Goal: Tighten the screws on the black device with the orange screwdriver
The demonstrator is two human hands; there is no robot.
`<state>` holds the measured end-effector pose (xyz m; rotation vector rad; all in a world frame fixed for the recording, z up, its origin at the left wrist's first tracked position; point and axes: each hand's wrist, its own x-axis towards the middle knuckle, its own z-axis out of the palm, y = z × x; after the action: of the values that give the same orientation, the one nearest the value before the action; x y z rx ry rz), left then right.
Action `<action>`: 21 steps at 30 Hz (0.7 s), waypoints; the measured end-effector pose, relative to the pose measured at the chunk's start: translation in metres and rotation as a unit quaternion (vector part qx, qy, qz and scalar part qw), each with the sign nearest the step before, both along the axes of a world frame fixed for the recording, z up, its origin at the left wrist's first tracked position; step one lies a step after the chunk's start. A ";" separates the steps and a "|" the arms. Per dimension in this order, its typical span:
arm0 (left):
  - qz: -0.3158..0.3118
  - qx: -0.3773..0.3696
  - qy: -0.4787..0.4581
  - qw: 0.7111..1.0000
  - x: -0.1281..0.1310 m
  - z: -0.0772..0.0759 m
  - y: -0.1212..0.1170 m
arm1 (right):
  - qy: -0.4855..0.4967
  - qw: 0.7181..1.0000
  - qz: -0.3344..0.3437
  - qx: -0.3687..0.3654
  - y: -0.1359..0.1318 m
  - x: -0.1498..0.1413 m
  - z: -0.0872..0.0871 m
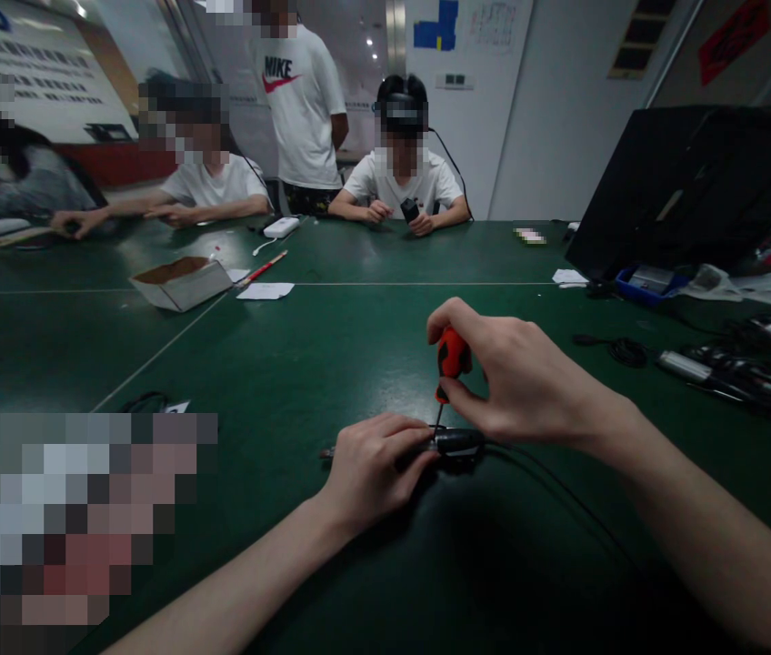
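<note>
My right hand (518, 377) is closed round the red handle of a small screwdriver (452, 357), held upright with its thin shaft pointing down. The tip meets a small black device (459, 443) lying on the green table (331, 355). My left hand (373, 468) is closed on the left part of that device and presses it against the table. A black cable (549, 478) runs from the device to the right, under my right forearm.
An open cardboard box (181, 282), papers (265, 290) and a red pen (261, 270) lie at the far left. A black case (699, 182), cables and tools (726, 368) crowd the right side. Several other people sit or stand across the table.
</note>
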<state>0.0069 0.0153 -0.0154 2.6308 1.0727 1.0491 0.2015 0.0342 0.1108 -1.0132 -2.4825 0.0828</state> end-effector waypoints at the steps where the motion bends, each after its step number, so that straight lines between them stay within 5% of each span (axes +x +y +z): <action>1: 0.000 -0.002 0.001 1.000 0.000 0.000 0.000 | -0.001 1.000 0.003 -0.002 0.000 0.000 0.000; 7: 0.000 -0.003 0.001 1.000 -0.001 0.001 -0.002 | -0.052 0.992 -0.063 0.091 0.000 -0.002 -0.002; 16: -0.004 0.010 -0.005 1.000 0.000 0.000 0.001 | 0.022 0.999 0.010 -0.028 0.001 0.002 0.001; 21: -0.002 0.013 -0.003 1.000 0.001 0.001 0.001 | 0.009 1.000 -0.020 0.021 0.004 -0.001 0.000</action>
<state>0.0074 0.0160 -0.0146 2.6461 1.0600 1.0780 0.2005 0.0377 0.1105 -1.0402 -2.4364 0.0258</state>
